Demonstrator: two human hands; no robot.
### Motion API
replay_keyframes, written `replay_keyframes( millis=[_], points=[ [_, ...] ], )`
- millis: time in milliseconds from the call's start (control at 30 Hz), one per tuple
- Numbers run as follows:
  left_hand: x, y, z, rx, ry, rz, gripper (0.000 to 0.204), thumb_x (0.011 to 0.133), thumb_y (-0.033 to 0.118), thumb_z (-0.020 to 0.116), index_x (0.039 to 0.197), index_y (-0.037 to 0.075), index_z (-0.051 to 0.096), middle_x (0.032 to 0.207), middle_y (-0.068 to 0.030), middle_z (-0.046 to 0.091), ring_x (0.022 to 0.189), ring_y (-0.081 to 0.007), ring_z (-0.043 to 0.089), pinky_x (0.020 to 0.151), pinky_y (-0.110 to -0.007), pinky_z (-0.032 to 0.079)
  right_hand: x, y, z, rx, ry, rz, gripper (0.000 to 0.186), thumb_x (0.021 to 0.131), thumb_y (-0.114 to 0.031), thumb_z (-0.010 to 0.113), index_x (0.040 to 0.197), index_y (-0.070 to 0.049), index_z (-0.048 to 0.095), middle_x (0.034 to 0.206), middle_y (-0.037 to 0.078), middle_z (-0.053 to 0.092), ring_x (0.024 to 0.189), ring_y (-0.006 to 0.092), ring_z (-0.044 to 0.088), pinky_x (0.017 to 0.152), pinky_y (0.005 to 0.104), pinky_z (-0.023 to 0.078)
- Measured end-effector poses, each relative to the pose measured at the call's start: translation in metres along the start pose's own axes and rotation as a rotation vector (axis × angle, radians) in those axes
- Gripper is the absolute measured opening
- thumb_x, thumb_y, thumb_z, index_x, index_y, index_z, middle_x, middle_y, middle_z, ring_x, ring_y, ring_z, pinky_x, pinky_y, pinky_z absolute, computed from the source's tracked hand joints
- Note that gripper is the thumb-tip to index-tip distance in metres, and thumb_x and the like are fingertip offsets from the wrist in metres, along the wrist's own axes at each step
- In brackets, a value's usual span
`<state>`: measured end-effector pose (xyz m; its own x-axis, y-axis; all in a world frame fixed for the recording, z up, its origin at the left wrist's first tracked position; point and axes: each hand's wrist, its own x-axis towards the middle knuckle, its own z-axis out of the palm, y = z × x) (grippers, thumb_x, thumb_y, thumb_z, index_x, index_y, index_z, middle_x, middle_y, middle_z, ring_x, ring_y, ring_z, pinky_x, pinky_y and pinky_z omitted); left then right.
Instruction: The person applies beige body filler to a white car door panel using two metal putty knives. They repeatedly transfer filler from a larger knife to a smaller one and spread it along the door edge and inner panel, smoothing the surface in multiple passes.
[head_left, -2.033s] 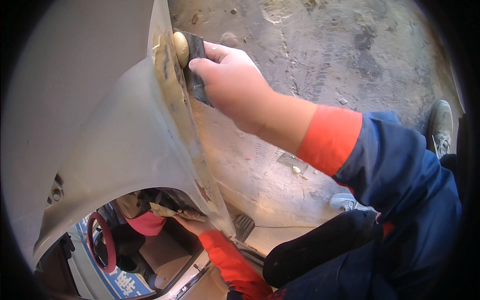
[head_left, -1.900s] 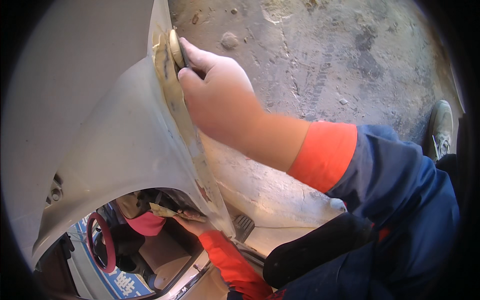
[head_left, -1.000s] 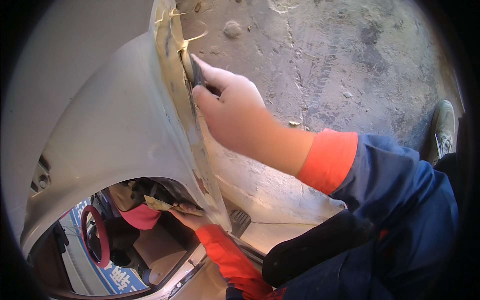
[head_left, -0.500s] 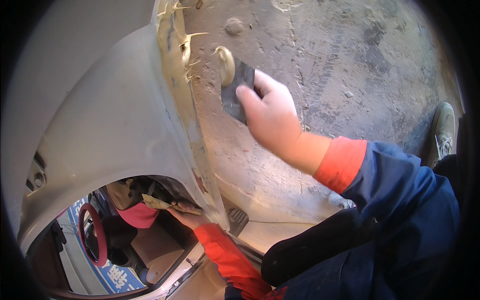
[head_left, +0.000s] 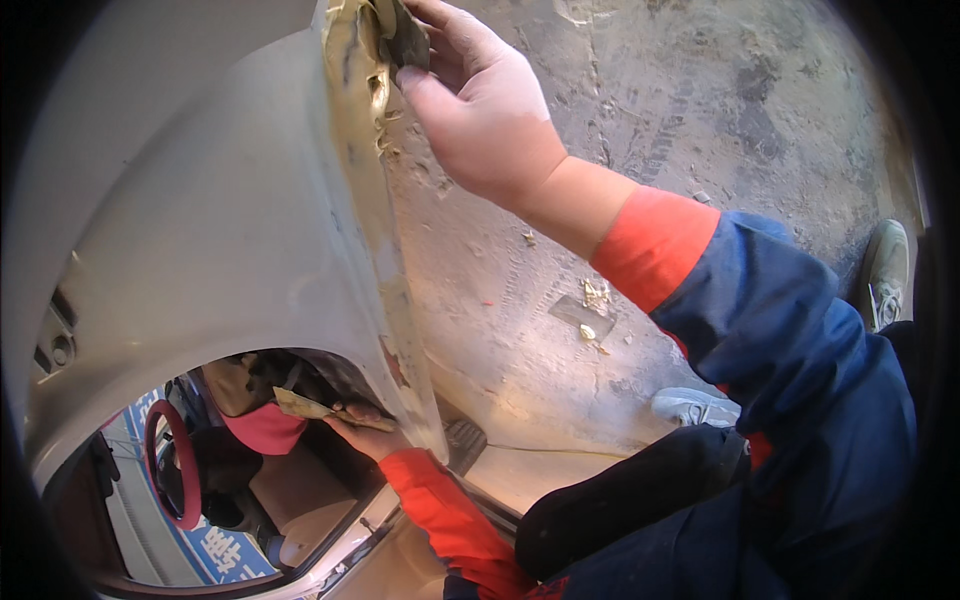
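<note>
My right hand (head_left: pixel 485 110) grips a dark flat spreader (head_left: pixel 408 38) between thumb and fingers. The spreader lies against the edge of a grey car body panel (head_left: pixel 220 220), at the top of the view. Beige filler (head_left: pixel 350 120) is smeared thickly along that edge, rough and ridged beside the spreader. Lower down, in the car's window opening, my left hand (head_left: pixel 362 435) is closed on a flat tan board (head_left: pixel 303 404). Fingertips of the left hand show over the board, while the rest of its grip is partly hidden.
Inside the opening are a red-rimmed steering wheel (head_left: pixel 172 465) and a red-pink cover (head_left: pixel 265 428). On the rough concrete floor (head_left: pixel 650 110) lie a grey flat scrap (head_left: pixel 572 314) and beige crumbs. Two shoes stand to the right, one being a grey shoe (head_left: pixel 885 270).
My right hand has moved up and left, bringing the spreader from above the floor onto the panel edge. The blob of filler on it no longer shows. My left hand stays at the board.
</note>
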<state>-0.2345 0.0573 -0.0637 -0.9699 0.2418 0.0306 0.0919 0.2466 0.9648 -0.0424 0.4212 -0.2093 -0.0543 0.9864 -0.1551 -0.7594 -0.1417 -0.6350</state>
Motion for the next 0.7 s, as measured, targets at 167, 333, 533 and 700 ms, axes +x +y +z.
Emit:
replay_keyframes(
  millis=[167, 333, 533, 700],
  points=[
    [0.002, -0.002, -0.004, 0.022, 0.010, 0.027, 0.036, 0.102, 0.048, 0.047, 0.095, 0.015, 0.057, 0.060, 0.0062, 0.042, 0.049, -0.0037, 0.036, 0.043, -0.018, 0.028, -0.015, 0.026, 0.005, -0.082, -0.054, -0.102, 0.042, 0.089, 0.003, 0.056, 0.130, -0.001, 0.048, 0.121, 0.018, 0.063, 0.117, 0.0259, 0.062, 0.100, 0.0338, 0.051],
    [0.002, -0.004, -0.005, 0.020, 0.053, 0.047, 0.035, 0.103, 0.047, 0.046, 0.096, 0.015, 0.057, 0.062, 0.0066, 0.042, 0.050, -0.0027, 0.035, 0.044, -0.018, 0.028, -0.043, 0.051, -0.001, -0.214, -0.060, -0.260, 0.046, 0.083, 0.008, 0.053, 0.127, -0.007, 0.050, 0.117, 0.019, 0.065, 0.109, 0.0302, 0.066, 0.090, 0.0346, 0.056],
    [0.001, -0.005, 0.000, 0.026, 0.094, 0.062, 0.034, 0.104, 0.046, 0.044, 0.098, 0.015, 0.056, 0.060, 0.0067, 0.039, 0.049, -0.0035, 0.033, 0.045, -0.019, 0.027, -0.084, 0.071, -0.004, -0.264, -0.131, -0.280, 0.060, 0.073, 0.012, 0.051, 0.128, -0.011, 0.051, 0.122, 0.014, 0.063, 0.095, 0.0319, 0.067, 0.076, 0.0358, 0.056],
    [-0.001, -0.007, -0.002, 0.081, 0.069, 0.096, 0.033, 0.103, 0.047, 0.045, 0.099, 0.016, 0.056, 0.058, 0.0065, 0.037, 0.049, -0.0033, 0.031, 0.045, -0.019, 0.026, -0.117, 0.080, -0.002, -0.315, -0.177, -0.292, 0.062, 0.071, 0.013, 0.051, 0.128, -0.011, 0.050, 0.131, 0.013, 0.057, 0.099, 0.0334, 0.065, 0.077, 0.0361, 0.056]
  ],
)
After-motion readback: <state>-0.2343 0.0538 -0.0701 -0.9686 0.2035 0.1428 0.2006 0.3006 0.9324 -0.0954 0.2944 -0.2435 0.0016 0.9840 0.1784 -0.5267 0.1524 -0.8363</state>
